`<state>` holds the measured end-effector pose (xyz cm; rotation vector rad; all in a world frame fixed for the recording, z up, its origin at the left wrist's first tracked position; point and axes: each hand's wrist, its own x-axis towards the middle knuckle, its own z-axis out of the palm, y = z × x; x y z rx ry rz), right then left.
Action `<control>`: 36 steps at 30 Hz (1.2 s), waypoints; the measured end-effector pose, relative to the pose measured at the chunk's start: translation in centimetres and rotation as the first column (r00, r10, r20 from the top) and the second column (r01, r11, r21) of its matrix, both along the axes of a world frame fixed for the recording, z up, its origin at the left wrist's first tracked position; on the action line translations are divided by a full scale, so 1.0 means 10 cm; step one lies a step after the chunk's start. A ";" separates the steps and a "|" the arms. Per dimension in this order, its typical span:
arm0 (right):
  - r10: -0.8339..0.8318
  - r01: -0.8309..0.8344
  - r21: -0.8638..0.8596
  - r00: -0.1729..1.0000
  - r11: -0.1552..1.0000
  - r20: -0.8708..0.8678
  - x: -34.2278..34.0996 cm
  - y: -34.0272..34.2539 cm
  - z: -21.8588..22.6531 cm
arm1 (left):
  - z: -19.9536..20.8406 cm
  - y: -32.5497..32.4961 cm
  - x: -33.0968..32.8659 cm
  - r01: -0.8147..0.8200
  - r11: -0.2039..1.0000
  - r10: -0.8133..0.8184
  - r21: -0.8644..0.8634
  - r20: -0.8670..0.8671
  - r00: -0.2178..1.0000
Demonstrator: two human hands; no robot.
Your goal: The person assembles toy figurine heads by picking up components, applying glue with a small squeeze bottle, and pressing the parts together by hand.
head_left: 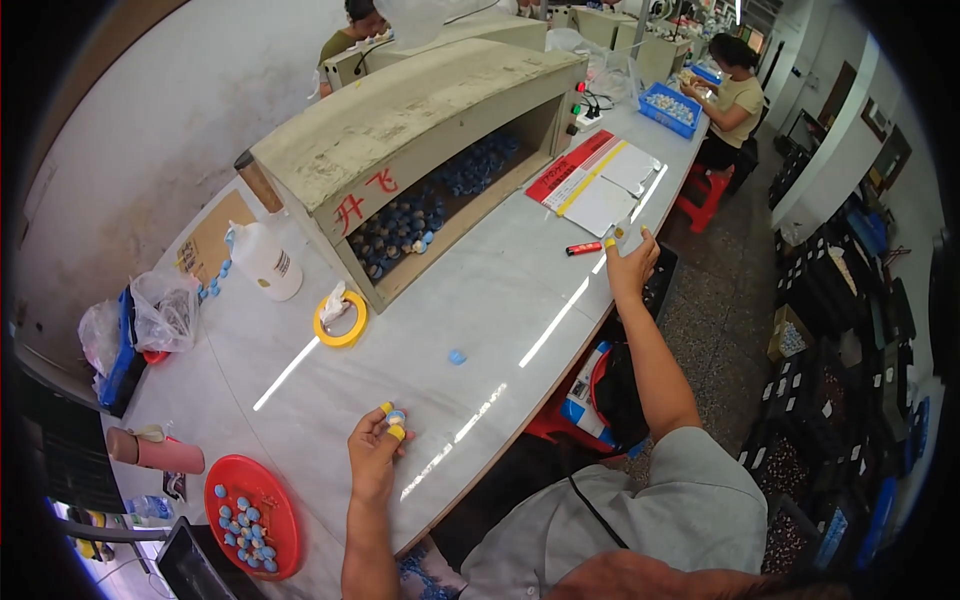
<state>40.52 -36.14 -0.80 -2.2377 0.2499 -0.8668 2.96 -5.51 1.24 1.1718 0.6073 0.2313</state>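
My left hand [374,452], with yellow wraps on the thumb and a finger, pinches a small round blue-and-white piece [397,417] above the table. Out at the table's right edge, my right hand [632,268] also wears yellow fingertip wraps. Its thumb and fingers curve around a small, pale, partly see-through thing [621,232] whose kind I cannot make out. A red marker-like stick [583,249] lies just left of that hand. One blue piece [457,356] rests alone on the table between my hands.
A beige box-shaped machine [430,130] holds many blue pieces in its opening. Around it are a white bottle [268,262], yellow tape roll [341,334] and papers [597,183]. A red bowl [290,500] of blue-and-white pieces stands front left, by a pink flask [165,455]. Co-workers sit farther back.
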 end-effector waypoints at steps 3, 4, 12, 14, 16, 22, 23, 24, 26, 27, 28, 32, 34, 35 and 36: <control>-0.012 0.004 -0.035 0.973 0.999 -0.228 0.39 -0.16 -0.04 | -0.01 0.00 -0.01 -0.007 1.000 0.008 0.019 -0.020 1.000; -0.003 -0.004 -0.030 0.974 1.000 -0.225 0.48 -0.23 -0.10 | -0.03 0.00 -0.02 -0.004 1.000 0.004 0.021 -0.030 1.000; 0.600 -0.598 0.310 0.794 0.739 0.100 -0.26 0.57 0.16 | -0.08 0.09 -0.04 0.015 1.000 -0.014 0.008 -0.043 0.999; 0.845 -0.803 0.389 0.525 0.451 0.104 -0.70 1.00 0.23 | -0.05 0.13 -0.04 0.007 0.999 -0.004 0.050 -0.056 0.998; 0.941 -0.850 0.471 0.321 0.234 0.110 -1.17 1.34 0.31 | -0.10 0.17 -0.03 -0.014 0.992 0.021 0.126 -0.055 0.998; 0.961 -0.904 0.396 -0.235 -0.159 -0.149 -1.98 1.77 0.53 | -0.06 0.28 -0.03 0.016 1.000 -0.017 -0.008 -0.038 0.999; 0.971 -0.895 0.393 -0.239 -0.212 -0.020 -2.01 1.80 0.45 | -0.04 0.29 -0.03 0.048 0.999 -0.049 -0.016 -0.031 0.998; 0.966 -0.887 0.382 -0.236 -0.259 0.108 -2.03 1.83 0.37 | -0.03 0.29 -0.04 0.084 0.996 -0.085 -0.026 -0.022 0.996; 0.955 -0.915 0.293 -0.229 -0.277 0.186 -2.11 1.87 0.23 | -0.09 0.30 -0.07 0.080 0.996 -0.081 -0.036 -0.017 0.997; 0.938 -0.940 0.197 -0.221 -0.278 0.267 -2.12 1.88 0.19 | -0.12 0.30 -0.06 0.085 0.996 -0.085 -0.041 -0.009 0.996; 0.941 -0.940 0.203 -0.220 -0.275 0.259 -2.14 1.88 0.16 | -0.13 0.29 -0.08 0.086 0.995 -0.086 -0.050 -0.011 0.996; 0.922 -0.967 -0.042 -0.252 -0.251 0.294 -2.17 1.89 0.14 | -0.12 0.26 -0.09 0.101 0.995 -0.101 -0.019 -0.025 0.995; 0.920 -0.957 -0.049 -0.289 -0.286 0.266 -2.16 1.88 0.14 | -0.10 0.25 -0.07 0.115 0.993 -0.115 -0.010 -0.042 0.992; 0.920 -0.956 -0.048 -0.291 -0.289 0.261 -2.16 1.88 0.14 | -0.08 0.25 -0.06 0.115 0.993 -0.116 -0.013 -0.049 0.992; 0.921 -0.957 -0.050 -0.289 -0.286 0.262 -2.16 1.89 0.13 | -0.06 0.24 -0.06 0.116 0.993 -0.117 -0.015 -0.057 0.992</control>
